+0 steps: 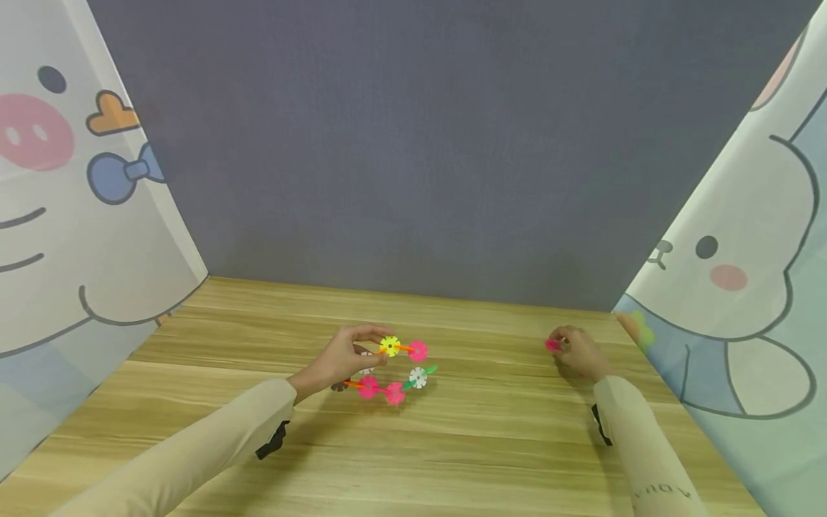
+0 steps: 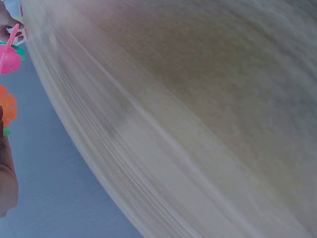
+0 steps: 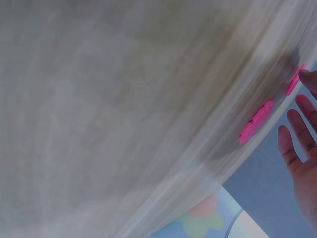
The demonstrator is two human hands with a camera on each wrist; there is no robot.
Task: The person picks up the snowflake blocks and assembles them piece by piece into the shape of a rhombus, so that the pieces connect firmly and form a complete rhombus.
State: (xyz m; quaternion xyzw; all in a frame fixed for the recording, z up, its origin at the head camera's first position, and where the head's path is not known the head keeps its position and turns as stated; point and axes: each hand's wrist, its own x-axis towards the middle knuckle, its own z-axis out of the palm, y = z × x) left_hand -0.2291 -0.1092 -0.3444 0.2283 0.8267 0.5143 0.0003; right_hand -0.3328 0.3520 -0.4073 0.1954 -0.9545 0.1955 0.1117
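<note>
My left hand (image 1: 345, 355) holds a loop-shaped chain of notched plastic snowflake discs above the table, fingers and thumb around its yellow disc (image 1: 390, 346). Pink discs (image 1: 368, 388), a white disc (image 1: 418, 378), orange ones and a green disc (image 1: 429, 370) make up the chain; part of it lies behind the hand. In the left wrist view only an orange disc (image 2: 7, 105) and a pink disc (image 2: 10, 59) of it show at the edge. Far to the right, my right hand (image 1: 579, 350) pinches a loose pink disc (image 1: 553, 345) at its fingertips. Another pink disc (image 3: 255, 121) lies below that hand.
The wood-grain table (image 1: 465, 445) carries all of this. A dark grey panel (image 1: 413, 143) stands along its back edge. Cartoon-printed panels rise at the left (image 1: 39, 237) and right (image 1: 775, 345), the right one close to my right hand.
</note>
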